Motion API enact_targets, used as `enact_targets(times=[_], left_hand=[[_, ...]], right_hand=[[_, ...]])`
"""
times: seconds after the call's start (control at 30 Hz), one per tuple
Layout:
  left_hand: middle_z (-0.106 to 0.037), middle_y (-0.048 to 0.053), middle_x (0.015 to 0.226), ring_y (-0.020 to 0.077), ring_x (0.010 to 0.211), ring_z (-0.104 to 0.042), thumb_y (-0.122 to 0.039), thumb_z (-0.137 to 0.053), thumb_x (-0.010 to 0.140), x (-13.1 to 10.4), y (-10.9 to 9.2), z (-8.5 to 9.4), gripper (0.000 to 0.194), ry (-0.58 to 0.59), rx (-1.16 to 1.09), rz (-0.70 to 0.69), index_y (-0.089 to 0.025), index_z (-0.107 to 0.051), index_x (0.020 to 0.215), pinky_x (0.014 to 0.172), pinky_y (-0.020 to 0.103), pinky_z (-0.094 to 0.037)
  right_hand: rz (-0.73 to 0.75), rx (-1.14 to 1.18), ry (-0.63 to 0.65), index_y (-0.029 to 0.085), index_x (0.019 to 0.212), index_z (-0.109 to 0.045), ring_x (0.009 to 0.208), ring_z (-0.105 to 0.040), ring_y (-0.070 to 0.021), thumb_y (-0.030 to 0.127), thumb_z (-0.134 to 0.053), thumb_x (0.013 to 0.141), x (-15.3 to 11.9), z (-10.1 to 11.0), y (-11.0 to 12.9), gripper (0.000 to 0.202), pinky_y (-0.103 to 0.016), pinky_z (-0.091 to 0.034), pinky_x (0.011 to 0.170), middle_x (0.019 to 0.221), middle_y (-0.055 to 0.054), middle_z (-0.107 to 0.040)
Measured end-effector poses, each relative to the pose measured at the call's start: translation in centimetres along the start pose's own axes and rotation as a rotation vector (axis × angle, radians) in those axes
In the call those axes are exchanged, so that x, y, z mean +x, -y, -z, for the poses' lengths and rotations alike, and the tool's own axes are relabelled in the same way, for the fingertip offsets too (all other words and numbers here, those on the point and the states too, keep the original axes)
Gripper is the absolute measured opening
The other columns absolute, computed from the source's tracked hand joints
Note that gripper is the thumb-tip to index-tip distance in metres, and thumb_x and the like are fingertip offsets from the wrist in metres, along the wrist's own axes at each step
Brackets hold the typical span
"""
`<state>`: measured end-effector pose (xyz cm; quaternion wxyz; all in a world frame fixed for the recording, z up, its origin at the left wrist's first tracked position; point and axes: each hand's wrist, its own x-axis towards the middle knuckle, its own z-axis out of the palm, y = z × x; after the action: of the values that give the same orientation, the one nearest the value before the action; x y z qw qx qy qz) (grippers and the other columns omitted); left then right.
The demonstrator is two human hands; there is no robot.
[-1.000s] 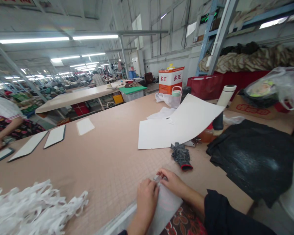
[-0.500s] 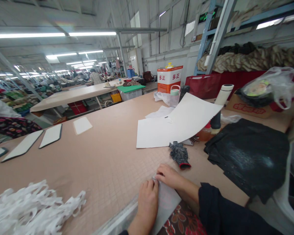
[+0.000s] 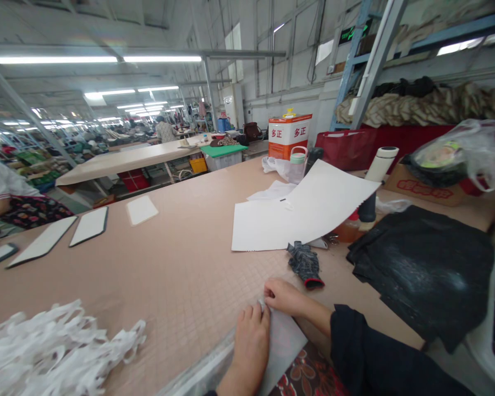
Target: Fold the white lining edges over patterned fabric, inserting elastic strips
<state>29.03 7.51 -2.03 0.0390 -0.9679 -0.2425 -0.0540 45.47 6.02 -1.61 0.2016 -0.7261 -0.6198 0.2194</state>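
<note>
At the near table edge, my left hand (image 3: 251, 341) lies on a grey-white sheet (image 3: 284, 341), its fingers pressed together near the sheet's far corner. Just right of it, my right hand (image 3: 281, 296) has its fingers curled in a pinch at the same corner. The sheet hangs over the edge onto a flowered brown apron (image 3: 309, 374). Beyond my right hand is a dark grey knitted glove (image 3: 305, 264) with a red cuff. A large white sheet (image 3: 272, 225) with a curved-up right side rests behind the glove.
White strips (image 3: 58, 352) are heaped at the left front. White panels (image 3: 89, 226) lie farther back. Black sheets (image 3: 424, 269) cover the right side, near a white flask (image 3: 381, 165) and a red-white box (image 3: 289, 136). A person (image 3: 8, 192) is at the far left.
The view has shifted slightly, so the table and its objects appear a little to the right. My hands stay at the sheet's corner, with the right fingers curled slightly more.
</note>
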Motion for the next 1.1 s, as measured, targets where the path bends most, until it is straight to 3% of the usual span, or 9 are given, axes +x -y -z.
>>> enact_targets(times=[0.4, 0.6, 0.93, 1.1], left_hand=[[-0.058, 0.007, 0.101, 0.0231, 0.086, -0.052, -0.009, -0.047, 0.082, 0.0, 0.0, 0.1, 0.036, 0.032, -0.043, 0.01, -0.014, -0.049, 0.118, 0.074, 0.039, -0.046], [-0.058, 0.007, 0.1, 0.0226, 0.085, -0.052, -0.01, -0.048, 0.082, 0.1, 0.0, 0.0, 0.036, 0.019, -0.028, 0.008, -0.015, -0.049, 0.118, 0.074, 0.039, -0.045], [-0.058, 0.007, 0.1, 0.0227, 0.086, -0.052, -0.011, -0.046, 0.083, 0.0, -0.2, 0.7, 0.033, 0.017, -0.043, 0.025, -0.016, -0.05, 0.115, 0.073, 0.038, -0.045], [-0.058, 0.005, 0.099, 0.0214, 0.089, -0.052, -0.011, -0.043, 0.085, 0.0, 0.2, 1.2, 0.03, 0.057, -0.147, 0.108, -0.02, -0.054, 0.111, 0.077, 0.036, -0.043]], right_hand=[[-0.009, 0.024, 0.048, 0.016, 0.078, -0.059, 0.066, -0.049, -0.0127, 0.013, -0.052, 0.064, 0.2, 0.6, 0.5, 0.016, -0.021, -0.033, 0.058, 0.073, -0.001, -0.061], [-0.031, 0.014, 0.041, 0.017, 0.076, -0.059, 0.075, -0.051, -0.0153, 0.014, -0.052, 0.067, 0.6, 0.3, 0.3, 0.012, -0.024, -0.033, 0.064, 0.08, -0.003, -0.061], [-0.012, -0.003, -0.059, 0.017, 0.081, -0.057, 0.078, -0.051, -0.0159, 0.016, -0.051, 0.075, -0.4, -0.7, 0.2, 0.009, -0.025, -0.035, 0.069, 0.082, -0.003, -0.06], [0.004, -0.009, -0.11, 0.017, 0.078, -0.057, 0.079, -0.051, -0.0165, 0.01, -0.048, 0.075, -0.6, -0.6, 0.3, 0.011, -0.026, -0.037, 0.071, 0.08, -0.004, -0.059]])
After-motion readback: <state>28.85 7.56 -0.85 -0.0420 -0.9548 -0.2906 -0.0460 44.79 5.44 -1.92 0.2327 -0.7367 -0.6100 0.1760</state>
